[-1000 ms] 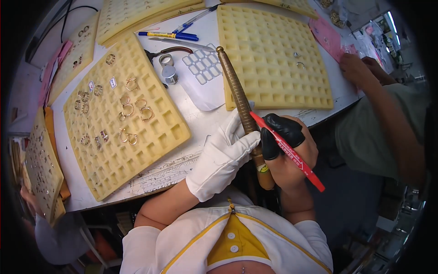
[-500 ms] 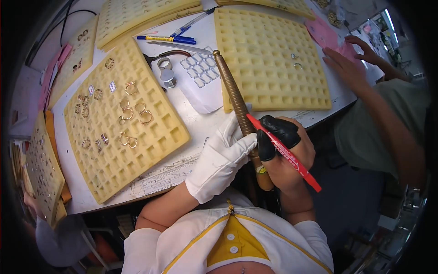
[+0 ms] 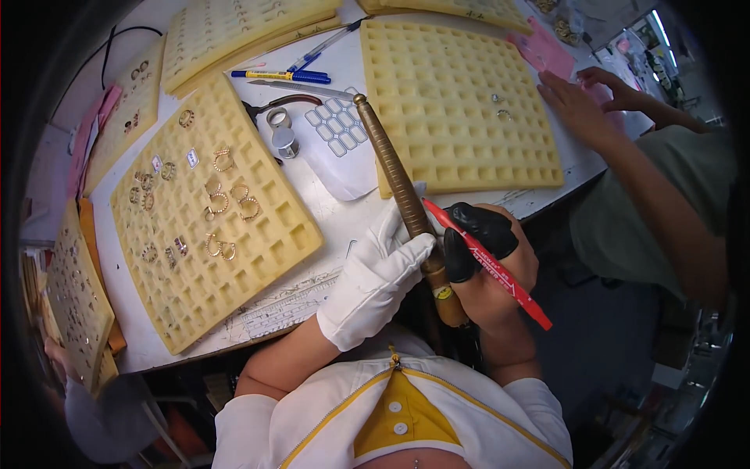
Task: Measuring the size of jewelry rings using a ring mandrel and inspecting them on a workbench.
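My left hand [image 3: 369, 283], in a white cotton glove, is wrapped round a brass-coloured ring mandrel [image 3: 389, 166] with a wooden handle [image 3: 448, 307]. The tapered end of the mandrel points away from me, up to the left, over the table. In my right hand [image 3: 504, 285], with black finger covers on thumb and forefinger, is a red marker [image 3: 500, 270]. The marker's tip lies close to the mandrel, just beyond my left fingers; I cannot tell whether it touches. Whether a ring sits on the mandrel under my fingers is hidden.
A yellow foam tray [image 3: 223, 293] with several rings lies at left; another tray [image 3: 461, 74] holding two rings lies ahead. Between them are pens [image 3: 285, 76], a loupe [image 3: 284, 141], pliers [image 3: 289, 102] and a label sheet [image 3: 344, 168]. Another person's hands [image 3: 582, 109] work at right.
The mandrel's tip has shifted slightly left and down in the picture, as has much of the table scene. The other person's hands moved a little left. My grips look the same.
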`<act>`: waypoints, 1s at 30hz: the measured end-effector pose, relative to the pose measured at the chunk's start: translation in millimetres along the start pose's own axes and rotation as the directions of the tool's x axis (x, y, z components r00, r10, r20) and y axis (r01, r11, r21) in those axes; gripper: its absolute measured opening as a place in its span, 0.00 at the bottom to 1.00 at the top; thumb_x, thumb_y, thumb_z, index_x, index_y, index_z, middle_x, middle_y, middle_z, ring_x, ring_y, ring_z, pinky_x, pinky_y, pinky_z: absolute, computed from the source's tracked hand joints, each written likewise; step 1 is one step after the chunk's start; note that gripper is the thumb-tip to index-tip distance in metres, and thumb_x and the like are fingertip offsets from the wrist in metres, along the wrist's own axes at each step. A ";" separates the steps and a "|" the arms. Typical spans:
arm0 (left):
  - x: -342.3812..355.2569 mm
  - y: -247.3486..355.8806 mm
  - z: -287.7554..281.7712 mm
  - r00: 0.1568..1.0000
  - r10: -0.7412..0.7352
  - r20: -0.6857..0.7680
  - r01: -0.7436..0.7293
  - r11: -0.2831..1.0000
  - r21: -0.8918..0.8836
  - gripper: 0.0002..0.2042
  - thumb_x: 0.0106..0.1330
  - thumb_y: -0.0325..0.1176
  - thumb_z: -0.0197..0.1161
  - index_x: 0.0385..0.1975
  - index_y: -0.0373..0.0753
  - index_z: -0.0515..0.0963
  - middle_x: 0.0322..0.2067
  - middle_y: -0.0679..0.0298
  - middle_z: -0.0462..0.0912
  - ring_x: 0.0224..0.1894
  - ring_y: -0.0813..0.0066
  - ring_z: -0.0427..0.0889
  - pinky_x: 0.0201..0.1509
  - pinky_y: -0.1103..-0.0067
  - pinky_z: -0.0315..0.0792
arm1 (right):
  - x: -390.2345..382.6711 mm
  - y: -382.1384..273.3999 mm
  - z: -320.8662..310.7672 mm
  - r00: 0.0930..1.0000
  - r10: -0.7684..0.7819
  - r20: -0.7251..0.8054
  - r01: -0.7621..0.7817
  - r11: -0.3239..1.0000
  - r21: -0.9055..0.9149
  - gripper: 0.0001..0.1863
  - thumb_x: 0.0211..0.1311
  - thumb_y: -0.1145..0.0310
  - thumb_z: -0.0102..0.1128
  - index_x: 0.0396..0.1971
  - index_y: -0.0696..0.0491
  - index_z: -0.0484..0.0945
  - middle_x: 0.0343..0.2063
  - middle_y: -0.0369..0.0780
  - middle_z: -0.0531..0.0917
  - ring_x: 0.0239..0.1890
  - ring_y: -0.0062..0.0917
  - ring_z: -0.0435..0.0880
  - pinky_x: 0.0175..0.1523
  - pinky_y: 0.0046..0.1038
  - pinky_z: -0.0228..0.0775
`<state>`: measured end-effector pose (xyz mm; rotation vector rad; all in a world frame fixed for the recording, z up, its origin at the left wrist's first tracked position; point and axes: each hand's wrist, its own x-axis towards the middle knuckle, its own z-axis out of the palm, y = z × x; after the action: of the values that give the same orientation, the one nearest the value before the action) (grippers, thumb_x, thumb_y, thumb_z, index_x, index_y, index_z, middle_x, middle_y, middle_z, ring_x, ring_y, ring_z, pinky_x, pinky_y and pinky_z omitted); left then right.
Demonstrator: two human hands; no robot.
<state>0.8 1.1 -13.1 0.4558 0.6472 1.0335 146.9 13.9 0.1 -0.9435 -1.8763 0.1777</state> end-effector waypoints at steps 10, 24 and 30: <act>3.0 0.4 -2.1 0.982 0.065 0.177 -0.035 0.985 -0.170 0.28 0.68 0.29 0.55 0.65 0.39 0.51 0.50 0.56 0.72 0.54 0.60 0.75 0.60 0.68 0.69 | -14.7 3.4 -7.8 0.991 -0.009 -0.136 -0.003 0.996 -0.087 0.14 0.51 0.80 0.61 0.40 0.60 0.76 0.29 0.45 0.81 0.28 0.40 0.82 0.36 0.36 0.77; -1.3 -9.5 -4.0 0.962 0.245 0.120 -0.247 0.969 -0.002 0.25 0.69 0.27 0.53 0.64 0.37 0.54 0.52 0.54 0.73 0.57 0.65 0.72 0.62 0.72 0.66 | -51.8 -28.4 -7.3 0.977 0.130 0.169 -0.068 0.941 -0.333 0.14 0.34 0.73 0.64 0.21 0.55 0.67 0.21 0.43 0.69 0.22 0.40 0.74 0.26 0.40 0.68; -24.2 -4.1 -20.2 0.953 0.261 0.155 -0.287 0.940 0.183 0.31 0.70 0.31 0.53 0.69 0.41 0.45 0.62 0.55 0.64 0.59 0.70 0.68 0.61 0.76 0.64 | -60.5 -27.5 12.8 0.974 0.138 0.178 -0.098 0.972 -0.215 0.17 0.36 0.74 0.67 0.27 0.58 0.69 0.25 0.47 0.71 0.24 0.45 0.75 0.28 0.42 0.68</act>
<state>-19.0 -21.4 -23.7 0.8044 0.5868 1.1956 134.3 -42.3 -35.4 -1.2180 -2.0450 0.1530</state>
